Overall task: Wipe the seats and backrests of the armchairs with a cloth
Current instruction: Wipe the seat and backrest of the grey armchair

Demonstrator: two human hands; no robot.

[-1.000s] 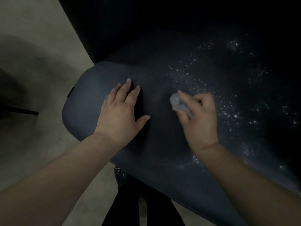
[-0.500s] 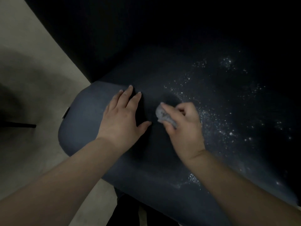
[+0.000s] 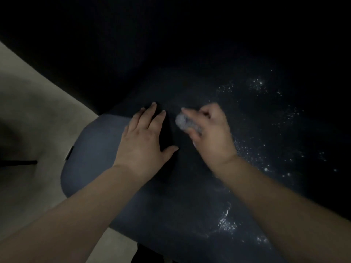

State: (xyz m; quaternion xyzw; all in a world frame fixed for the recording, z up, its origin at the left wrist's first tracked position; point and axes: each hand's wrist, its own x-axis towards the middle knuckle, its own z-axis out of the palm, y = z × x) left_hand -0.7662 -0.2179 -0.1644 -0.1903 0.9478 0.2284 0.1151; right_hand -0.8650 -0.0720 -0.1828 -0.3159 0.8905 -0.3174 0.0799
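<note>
— Leftward goes that right hand (image 3: 210, 133) since a second ago, sliding the cloth (image 3: 183, 121) across the seat until it sits just beside the left hand's fingertips!

— And the armchair seat (image 3: 98, 149)? Big dark blue cushion, rounded front corner at the left, its right and near edges cut off by the frame.

— Backrest (image 3: 171, 44) above it is nearly black; I can't make out any seam or edge up there. Pale floor (image 3: 38, 111) at the left, with a thin dark bar lying on it, too dim to name.

— White specks (image 3: 247, 152) scattered over the right of the seat, a denser smear near the front edge.

— Left hand (image 3: 146, 141) lies flat on the cushion, fingers straight and slightly apart, thumb out to the right, holding nothing.

— Right hand has its fingers curled round the cloth, forefinger stretched along the top.

— That cloth is a small grey wad, mostly hidden in the grip and blurred. Only its rounded end shows, pointing left toward the other hand, long axis running roughly left-right across the seat.
</note>
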